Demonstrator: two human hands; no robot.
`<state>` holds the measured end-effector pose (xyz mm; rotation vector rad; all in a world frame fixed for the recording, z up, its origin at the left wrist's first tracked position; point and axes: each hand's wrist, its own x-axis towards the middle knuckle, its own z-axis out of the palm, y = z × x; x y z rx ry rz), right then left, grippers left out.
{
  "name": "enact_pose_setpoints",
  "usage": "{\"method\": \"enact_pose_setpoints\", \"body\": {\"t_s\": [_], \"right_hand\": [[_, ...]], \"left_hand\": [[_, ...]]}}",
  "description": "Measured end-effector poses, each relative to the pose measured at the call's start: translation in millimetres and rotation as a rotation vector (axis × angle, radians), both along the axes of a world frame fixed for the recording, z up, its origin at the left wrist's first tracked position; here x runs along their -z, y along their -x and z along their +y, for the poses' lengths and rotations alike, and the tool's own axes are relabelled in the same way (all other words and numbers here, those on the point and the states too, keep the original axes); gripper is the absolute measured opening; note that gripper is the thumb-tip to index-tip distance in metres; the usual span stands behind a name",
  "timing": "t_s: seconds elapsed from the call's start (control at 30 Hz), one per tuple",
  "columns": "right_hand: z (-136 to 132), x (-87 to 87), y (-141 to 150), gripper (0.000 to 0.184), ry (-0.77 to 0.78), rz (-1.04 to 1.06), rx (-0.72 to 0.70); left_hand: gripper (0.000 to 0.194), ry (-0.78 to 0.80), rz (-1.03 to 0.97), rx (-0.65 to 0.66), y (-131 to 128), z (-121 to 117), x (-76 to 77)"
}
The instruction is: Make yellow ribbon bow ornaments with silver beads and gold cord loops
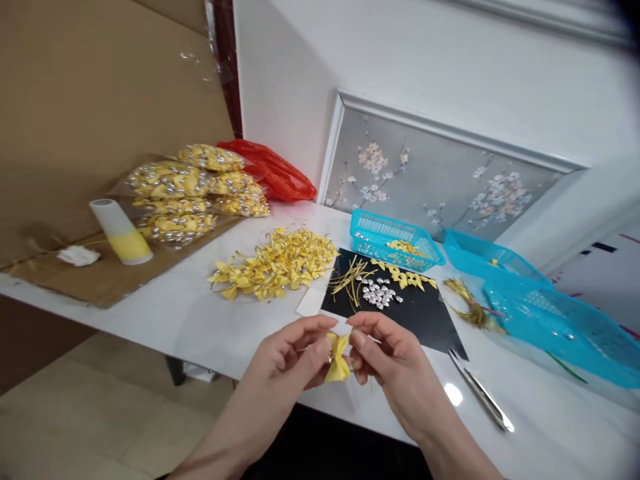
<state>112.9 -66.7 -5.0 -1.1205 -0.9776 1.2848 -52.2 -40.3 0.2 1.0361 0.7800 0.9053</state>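
Note:
Just over the table's front edge, a small yellow ribbon bow is pinched in my left hand, with a bit of something silvery at its middle. My right hand is closed beside the bow, thumb against fingers, on what looks like a thin tie whose strand shows faintly beneath. Behind my hands lies a black mat. On it are thin gold ties, silver beads and yellow ribbon bows. To the left is a heap of tied yellow bows.
Metal tweezers lie at the right. Blue baskets and blue trays stand behind, near a gold tie bundle. Filled clear bags, a red bag and a cone spool sit back left.

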Motion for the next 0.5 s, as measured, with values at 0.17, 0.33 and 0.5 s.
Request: {"method": "enact_pose_setpoints", "body": {"t_s": [0.17, 0.33, 0.5], "right_hand": [[10.3, -13.2, 10.7, 0.038, 0.013, -0.123, -0.049], [31.7, -29.2, 31.8, 0.036, -0.033, -0.23, -0.135], [53.1, -21.2, 56.7, 0.03, -0.022, -0.313, -0.25]], "left_hand": [[0.029, -0.107, 0.038, 0.012, 14.0, -1.2, 3.4], [0.035, -0.193, 0.103, -0.104, 34.6, 2.3, 8.3], [0.025, -0.26, 0.078, -0.162, 56.8, 6.9, 16.0]]}}
